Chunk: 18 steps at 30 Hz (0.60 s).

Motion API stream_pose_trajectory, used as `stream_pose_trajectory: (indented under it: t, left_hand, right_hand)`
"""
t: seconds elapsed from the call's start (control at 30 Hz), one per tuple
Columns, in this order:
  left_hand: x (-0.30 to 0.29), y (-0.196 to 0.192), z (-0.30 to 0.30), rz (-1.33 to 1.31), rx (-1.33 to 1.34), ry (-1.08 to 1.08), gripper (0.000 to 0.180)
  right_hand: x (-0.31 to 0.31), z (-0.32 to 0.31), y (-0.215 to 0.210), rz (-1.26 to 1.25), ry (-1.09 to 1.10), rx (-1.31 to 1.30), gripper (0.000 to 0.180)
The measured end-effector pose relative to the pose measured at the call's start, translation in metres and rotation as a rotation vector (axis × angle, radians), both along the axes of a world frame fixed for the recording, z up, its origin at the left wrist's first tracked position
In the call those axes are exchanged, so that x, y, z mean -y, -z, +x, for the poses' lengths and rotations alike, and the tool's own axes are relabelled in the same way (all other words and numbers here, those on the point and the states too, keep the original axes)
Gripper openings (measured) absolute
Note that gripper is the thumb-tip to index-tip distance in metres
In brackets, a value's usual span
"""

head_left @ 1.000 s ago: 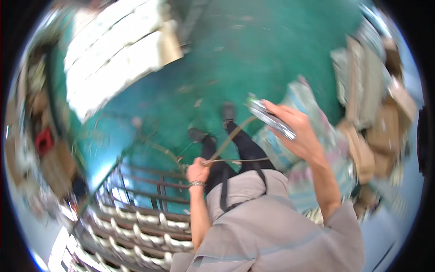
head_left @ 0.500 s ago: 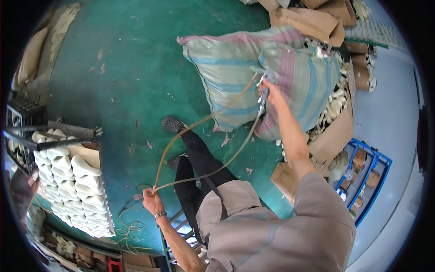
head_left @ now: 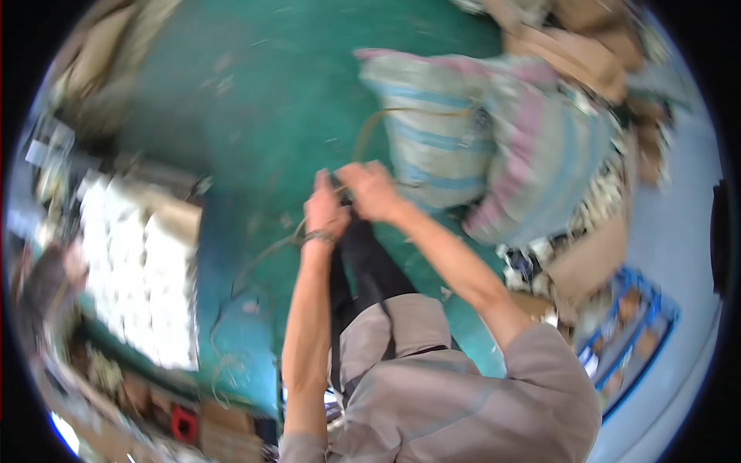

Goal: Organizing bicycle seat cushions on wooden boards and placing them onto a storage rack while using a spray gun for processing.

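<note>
Together, our left hand [head_left: 326, 210] and right hand [head_left: 370, 190] met in front of us, both closed around the tan cord [head_left: 370, 131], which ran up in a loop to the striped woven sack [head_left: 494, 147] lying on the green floor [head_left: 255, 100]. We judged the slack trailing down by our feet could snag a shoe, and a hard pull might drag the sack onto the cardboard boxes [head_left: 587, 262] just beside it.
</note>
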<state>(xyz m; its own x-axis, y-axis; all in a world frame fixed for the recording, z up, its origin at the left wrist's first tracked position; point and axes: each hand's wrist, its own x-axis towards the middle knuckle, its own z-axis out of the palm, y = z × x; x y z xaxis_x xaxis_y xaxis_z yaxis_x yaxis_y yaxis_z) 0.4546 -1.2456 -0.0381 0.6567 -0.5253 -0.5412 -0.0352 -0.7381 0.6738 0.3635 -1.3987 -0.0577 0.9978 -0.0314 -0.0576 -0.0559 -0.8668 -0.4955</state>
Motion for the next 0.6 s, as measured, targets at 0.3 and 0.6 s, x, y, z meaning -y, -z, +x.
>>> stream_pose_trajectory:
  t: [0.3, 0.6]
  left_hand:
    - [-0.312, -0.030, -0.050, 0.019, 0.222, -0.305, 0.063]
    - [-0.444, 0.068, -0.044, -0.566, -0.413, -1.633, 0.040]
  right_hand:
    - [-0.022, 0.108, 0.061, -0.422, 0.458, -0.116, 0.024]
    - [-0.299, 0.294, 0.068, 0.225, -0.307, -0.193, 0.035]
